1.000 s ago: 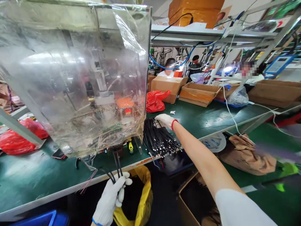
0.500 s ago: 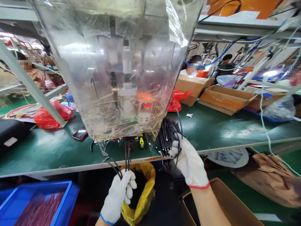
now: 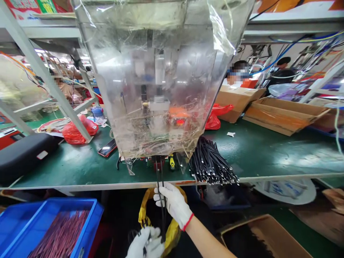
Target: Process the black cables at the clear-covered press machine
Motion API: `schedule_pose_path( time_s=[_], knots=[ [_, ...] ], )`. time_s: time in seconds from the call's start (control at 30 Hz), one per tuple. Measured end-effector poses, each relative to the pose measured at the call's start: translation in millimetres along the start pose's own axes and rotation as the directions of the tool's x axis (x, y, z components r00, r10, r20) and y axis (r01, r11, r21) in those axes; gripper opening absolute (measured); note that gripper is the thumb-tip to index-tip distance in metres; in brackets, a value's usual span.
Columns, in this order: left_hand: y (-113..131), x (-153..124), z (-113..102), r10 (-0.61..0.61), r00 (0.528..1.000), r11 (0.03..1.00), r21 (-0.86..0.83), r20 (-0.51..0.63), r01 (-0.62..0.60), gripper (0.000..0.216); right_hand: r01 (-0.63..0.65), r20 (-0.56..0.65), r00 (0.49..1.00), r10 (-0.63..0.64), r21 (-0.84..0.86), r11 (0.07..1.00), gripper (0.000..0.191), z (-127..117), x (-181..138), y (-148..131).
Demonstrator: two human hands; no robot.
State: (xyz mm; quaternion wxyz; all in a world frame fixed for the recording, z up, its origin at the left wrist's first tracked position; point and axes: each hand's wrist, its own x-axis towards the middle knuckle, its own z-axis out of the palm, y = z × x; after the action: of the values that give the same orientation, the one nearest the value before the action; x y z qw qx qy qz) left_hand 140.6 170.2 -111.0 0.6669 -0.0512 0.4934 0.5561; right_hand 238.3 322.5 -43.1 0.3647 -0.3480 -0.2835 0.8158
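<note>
My right hand (image 3: pixel 172 200), in a white glove with a red cuff, pinches thin black cables (image 3: pixel 160 172) just below the green bench edge. The cables run up under a machine inside a clear plastic guard (image 3: pixel 161 82). My left hand (image 3: pixel 146 243), also gloved, sits lower at the bottom edge and grips the lower ends of the same black cables. A pile of black cables with metal tips (image 3: pixel 211 161) lies on the bench to the right of the guard.
A blue bin of reddish wires (image 3: pixel 53 229) sits bottom left, a yellow bag (image 3: pixel 172 229) hangs under the bench, an open cardboard box (image 3: pixel 258 236) stands bottom right. A phone (image 3: pixel 107 147), red bags and cardboard boxes (image 3: pixel 285 111) lie on the green bench (image 3: pixel 268 150). People work behind.
My right hand left the cable pile and came down to the cables under the machine. My left hand dropped lower. The view shifted left.
</note>
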Motion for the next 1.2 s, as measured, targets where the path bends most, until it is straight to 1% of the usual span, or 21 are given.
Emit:
schedule_pose_path(
  time_s=[0.03,0.1,0.17,0.2,0.27,0.33,0.37,0.43,0.5,0.57,0.73,0.83,0.97,1.2],
  knots=[
    [5.0,-0.4,8.3,0.010,1.000,0.996,-0.090,0.003,-0.009,0.022,0.010,0.002,1.000,-0.010,0.003,1.000,0.038,3.2,3.7,-5.6],
    [17.4,-5.3,27.6,0.046,0.996,0.981,-0.190,0.083,-0.029,0.029,0.035,0.000,0.999,-0.035,0.012,0.999,0.037,11.8,12.2,-20.9],
    [29.4,-13.5,46.9,0.071,0.982,0.977,-0.210,0.173,-0.034,0.034,0.053,0.004,0.999,-0.053,0.021,0.998,0.036,19.6,20.7,-36.0],
    [34.3,-17.8,55.5,0.076,0.979,0.977,-0.211,0.188,-0.036,0.036,0.048,0.012,0.999,-0.048,0.022,0.999,0.035,22.1,24.0,-41.8],
    [41.3,-25.1,69.6,0.093,0.982,0.973,-0.226,0.167,-0.054,0.035,-0.020,0.055,0.998,0.020,-0.003,1.000,0.031,23.4,27.4,-47.8],
    [45.3,-29.7,79.9,0.111,0.986,0.963,-0.260,0.126,-0.075,0.035,-0.115,0.091,0.988,0.121,-0.072,0.991,0.032,21.5,26.5,-47.2],
    [46.6,-31.0,83.7,0.114,0.987,0.958,-0.276,0.113,-0.079,0.035,-0.139,0.094,0.984,0.150,-0.111,0.984,0.032,20.4,25.3,-45.4],
    [48.5,-32.2,89.0,0.105,0.988,0.953,-0.296,0.111,-0.068,0.038,-0.124,0.072,0.988,0.136,-0.156,0.980,0.031,19.6,23.5,-42.0],
    [49.6,-32.0,91.2,0.095,0.989,0.952,-0.301,0.117,-0.056,0.041,-0.074,0.038,0.996,0.080,-0.145,0.987,0.029,21.0,25.0,-41.8],
    [49.5,-31.0,90.3,0.091,0.990,0.953,-0.299,0.105,-0.056,0.039,-0.058,0.029,0.998,0.062,-0.106,0.993,0.030,23.2,30.1,-45.4],
    [43.6,-28.9,79.9,0.070,0.996,0.953,-0.298,0.062,-0.049,0.033,-0.124,0.090,0.988,0.127,-0.035,0.992,0.031,23.8,45.9,-56.3],
    [39.7,-27.6,74.2,0.071,0.997,0.953,-0.299,0.039,-0.057,0.031,-0.136,0.100,0.985,0.137,-0.016,0.991,0.031,23.5,51.2,-57.0],
    [37.6,-24.2,69.8,0.073,0.997,0.953,-0.296,-0.001,-0.070,0.033,-0.145,0.088,0.985,0.146,-0.020,0.989,0.031,25.6,54.3,-56.8],
    [37.2,-18.2,67.7,0.060,0.998,0.959,-0.278,-0.003,-0.059,0.037,-0.154,0.034,0.987,0.156,-0.036,0.987,0.030,27.3,55.1,-57.1]
  ],
)
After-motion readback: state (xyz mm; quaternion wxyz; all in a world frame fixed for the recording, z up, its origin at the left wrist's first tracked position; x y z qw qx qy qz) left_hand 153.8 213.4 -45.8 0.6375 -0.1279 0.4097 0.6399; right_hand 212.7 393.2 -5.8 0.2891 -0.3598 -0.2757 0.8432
